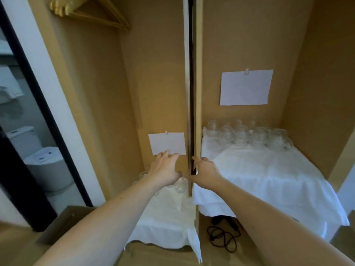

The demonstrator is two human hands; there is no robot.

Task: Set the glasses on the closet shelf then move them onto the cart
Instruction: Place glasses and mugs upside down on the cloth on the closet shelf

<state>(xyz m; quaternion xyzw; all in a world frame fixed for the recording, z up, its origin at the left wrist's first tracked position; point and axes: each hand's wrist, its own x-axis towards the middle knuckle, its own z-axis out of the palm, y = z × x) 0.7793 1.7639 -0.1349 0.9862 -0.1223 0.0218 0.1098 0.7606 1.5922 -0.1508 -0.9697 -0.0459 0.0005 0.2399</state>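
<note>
Several clear glasses [249,134] stand at the back of a white-clothed surface [269,179] in the right closet bay. A few more glasses [179,187] sit on a white-clothed surface [167,212] in the left bay, partly hidden under my hands. My left hand [165,169] reaches forward over those glasses with fingers spread and holds nothing. My right hand [203,172] reaches beside the central divider post [190,112], fingers extended, also holding nothing.
The upright divider separates the two bays. White paper sheets [246,87] hang on the back walls. Wooden hangers [103,14] hang at top left. A black cable [222,235] lies on the floor under the right surface. An open bathroom doorway [25,131] is at left.
</note>
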